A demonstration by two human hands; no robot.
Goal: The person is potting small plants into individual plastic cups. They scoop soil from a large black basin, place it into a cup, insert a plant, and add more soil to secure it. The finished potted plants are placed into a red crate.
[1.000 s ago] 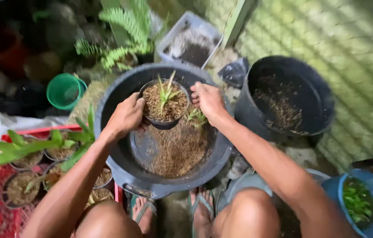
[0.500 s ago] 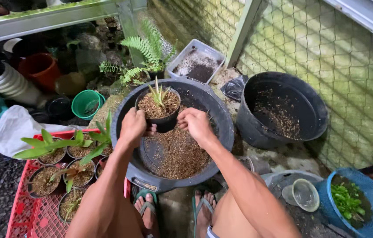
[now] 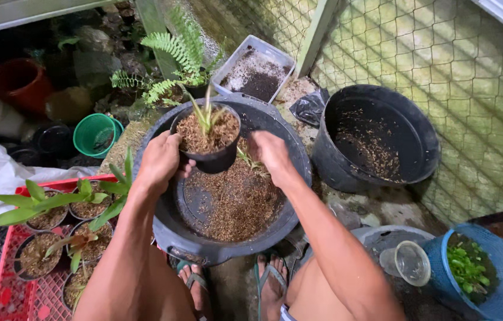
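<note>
A person's left hand (image 3: 159,160) is gripping a small black pot (image 3: 211,142) with a seedling, fingers clamped on its side, over a large black tub (image 3: 162,229) of brown mix. The right hand (image 3: 270,151) is hovering beside it, fingers loosely curled, palm down.

The left hand (image 3: 159,160) grips a small black pot (image 3: 210,142) holding a seedling above the wide black basin (image 3: 228,238); the right hand (image 3: 270,151) rests inside, beside the pot.
</note>
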